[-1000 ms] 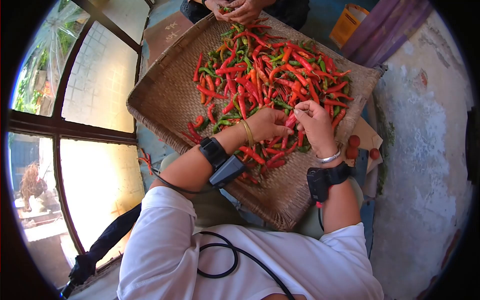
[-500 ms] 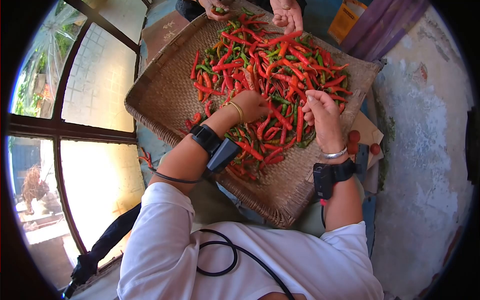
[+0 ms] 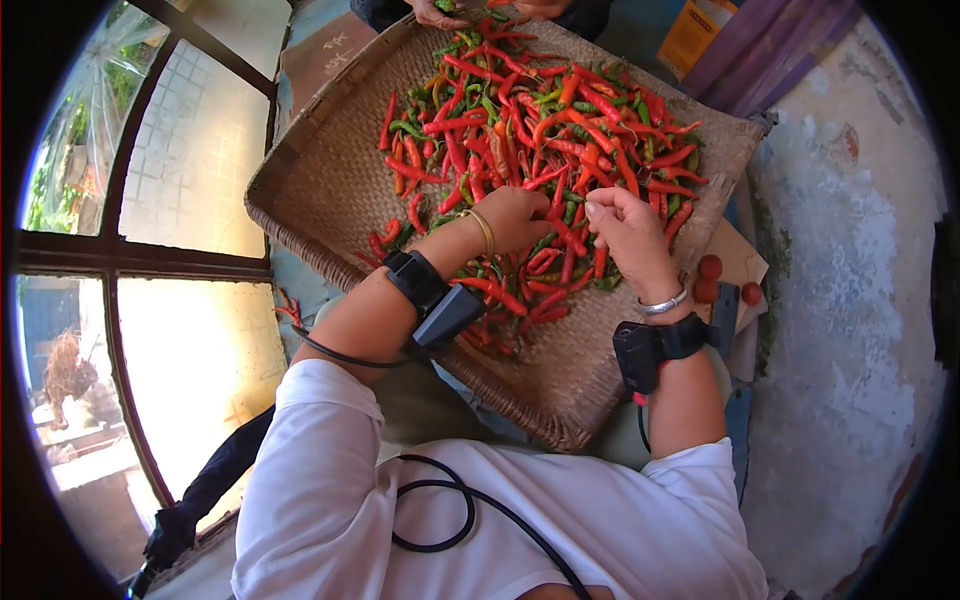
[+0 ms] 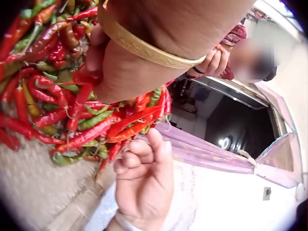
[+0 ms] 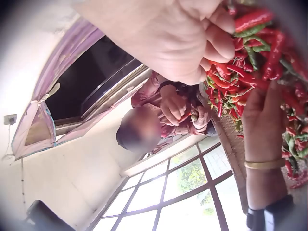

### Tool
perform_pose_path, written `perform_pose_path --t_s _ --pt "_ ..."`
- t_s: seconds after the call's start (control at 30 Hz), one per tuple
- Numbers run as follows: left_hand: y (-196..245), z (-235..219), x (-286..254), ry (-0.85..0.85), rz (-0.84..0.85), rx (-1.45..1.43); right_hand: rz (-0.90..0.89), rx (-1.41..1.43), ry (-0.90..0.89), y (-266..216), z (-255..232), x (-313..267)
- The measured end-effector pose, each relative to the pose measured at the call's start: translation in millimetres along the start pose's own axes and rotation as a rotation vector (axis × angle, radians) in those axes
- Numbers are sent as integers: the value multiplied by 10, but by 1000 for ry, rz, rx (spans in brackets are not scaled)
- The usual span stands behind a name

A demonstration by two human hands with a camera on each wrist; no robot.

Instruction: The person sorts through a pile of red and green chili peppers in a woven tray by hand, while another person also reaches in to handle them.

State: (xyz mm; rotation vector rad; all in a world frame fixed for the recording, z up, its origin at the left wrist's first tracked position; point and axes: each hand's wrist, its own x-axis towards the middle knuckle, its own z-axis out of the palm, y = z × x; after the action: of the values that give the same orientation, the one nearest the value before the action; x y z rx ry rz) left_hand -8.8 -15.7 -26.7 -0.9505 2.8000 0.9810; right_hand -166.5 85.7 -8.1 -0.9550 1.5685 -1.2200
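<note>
A wide woven basket [image 3: 325,185] holds a heap of red and green chili peppers [image 3: 590,130]. In the head view my left hand [image 3: 515,215], with a gold bangle at the wrist, is low over the heap's near side. Its thumb and fingers grip a red chili pepper [image 4: 81,103], seen in the left wrist view. My right hand [image 3: 635,240] is just right of it, above the peppers, fingers curled and thumb close to the index finger. Nothing shows between its fingers in the left wrist view [image 4: 144,175].
Across the basket another person's hand [image 3: 437,12] is at the far rim. A few round red things [image 3: 708,280] lie on cardboard to the right. A window [image 3: 190,180] stands at left, a rough wall [image 3: 850,250] at right. An orange box [image 3: 695,38] stands behind.
My left hand moved away from the right hand, up into the heap, then back toward it. My right hand swung outward and returned slightly. The other person's hands shifted at the far rim.
</note>
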Motion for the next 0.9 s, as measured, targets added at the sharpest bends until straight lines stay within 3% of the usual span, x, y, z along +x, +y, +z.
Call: perform_pose_path --t_s 0.07,0.2,0.27,0.4,0.47,0.5,0.57,0.6,0.67,0.7,0.77,0.8,0.87,0.9 --pt "93 -86 -62 -96 10 -368 -75 -186 -72 46 57 4" --pt "167 -38 -155 -68 164 -476 20 -124 -95 -45 106 -40" --pt "163 -39 -187 -277 15 -630 122 80 -95 -65 72 -44" --pt "71 -235 -172 -352 -103 -583 104 104 -39 -62 37 -36" --pt "-84 -374 -84 -168 -146 -580 72 100 26 -68 7 -24" --pt "-168 -421 -13 -169 -148 -579 73 102 25 -91 3 -35" --pt "-338 -429 106 512 -233 -1030 52 146 39 -146 -3 -55" --pt "-368 -379 116 512 -233 -1031 52 145 39 -141 -5 -59" --pt "-403 -260 165 554 -242 -715 50 123 28 -133 -12 -54" --pt "-422 -156 191 553 -243 -715 51 124 29 -135 -16 -51" --pt "-396 81 220 499 443 190 37 143 22 -131 -29 -46" --pt "-310 130 202 497 441 187 40 143 22 -136 -28 -46" --pt "-134 182 144 55 286 364 35 138 17 -152 -8 -50" --pt "-110 212 140 56 285 361 37 136 17 -147 -4 -50"
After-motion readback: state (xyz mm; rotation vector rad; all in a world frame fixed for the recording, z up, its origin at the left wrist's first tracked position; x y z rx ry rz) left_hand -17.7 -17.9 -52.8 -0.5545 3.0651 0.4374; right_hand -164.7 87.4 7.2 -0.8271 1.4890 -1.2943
